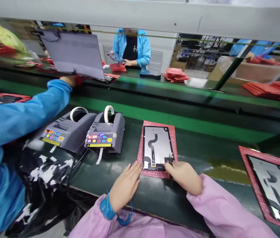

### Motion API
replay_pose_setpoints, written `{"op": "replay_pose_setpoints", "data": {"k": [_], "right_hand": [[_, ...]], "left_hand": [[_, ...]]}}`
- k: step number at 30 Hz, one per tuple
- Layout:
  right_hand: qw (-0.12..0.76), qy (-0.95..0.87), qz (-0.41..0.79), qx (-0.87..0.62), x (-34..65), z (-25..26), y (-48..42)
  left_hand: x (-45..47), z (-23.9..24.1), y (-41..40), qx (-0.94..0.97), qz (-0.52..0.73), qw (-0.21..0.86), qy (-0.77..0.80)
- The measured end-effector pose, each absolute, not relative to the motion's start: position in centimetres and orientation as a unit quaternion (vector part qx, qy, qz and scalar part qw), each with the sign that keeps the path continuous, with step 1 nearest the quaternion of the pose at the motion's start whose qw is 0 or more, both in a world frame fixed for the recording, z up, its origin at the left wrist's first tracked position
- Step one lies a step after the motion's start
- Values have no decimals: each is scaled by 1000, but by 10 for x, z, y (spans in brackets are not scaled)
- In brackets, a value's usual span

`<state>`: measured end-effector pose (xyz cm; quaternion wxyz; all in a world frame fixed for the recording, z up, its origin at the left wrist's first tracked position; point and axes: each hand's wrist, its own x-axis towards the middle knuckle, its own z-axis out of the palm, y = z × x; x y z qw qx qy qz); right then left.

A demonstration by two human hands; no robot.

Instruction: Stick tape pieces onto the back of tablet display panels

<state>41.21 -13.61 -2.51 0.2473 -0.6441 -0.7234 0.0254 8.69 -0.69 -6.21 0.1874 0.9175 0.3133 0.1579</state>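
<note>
A tablet screen panel (pixel 162 145) with a silver back and a dark flex cable (pixel 153 150) lies on a pink bubble-wrap bag (pixel 175 142) before me. My left hand (pixel 127 185), with a blue wrist strap (pixel 107 208), rests with fingers stretched out at the bag's lower left corner. My right hand (pixel 185 175) is closed around dark tweezers (pixel 171 165) at the panel's lower right corner. The tweezer tips are over the panel's dark lower edge; whether they touch it I cannot tell.
Two grey tape dispensers (pixel 105 132) stand to the left, a tape strip (pixel 100 156) hanging from one. Another panel (pixel 273 185) lies at the right. A co-worker's blue sleeve (pixel 30 109) reaches in from the left. Red bags (pixel 176 75) are stacked on the shelf.
</note>
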Motion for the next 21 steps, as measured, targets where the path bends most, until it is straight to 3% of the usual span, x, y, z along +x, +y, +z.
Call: {"op": "replay_pose_setpoints", "data": {"k": [3, 5, 8, 10, 14, 21], "right_hand": [[276, -703, 29, -654, 405, -23, -134], [287, -719, 35, -632, 394, -25, -115], [268, -768, 34, -581, 380, -25, -83], [257, -783, 16, -567, 377, -23, -74], [282, -770, 11, -572, 385, -25, -82], [316, -726, 91, -605, 416, -38, -95]], "left_hand": [[83, -52, -11, 913, 166, 201, 313], [68, -34, -11, 882, 205, 269, 329], [26, 9, -5, 681, 406, 488, 365], [-8, 38, 1, 493, 557, 559, 366], [-56, 71, 12, 264, 712, 523, 387], [-85, 67, 13, 135, 767, 493, 387]]}}
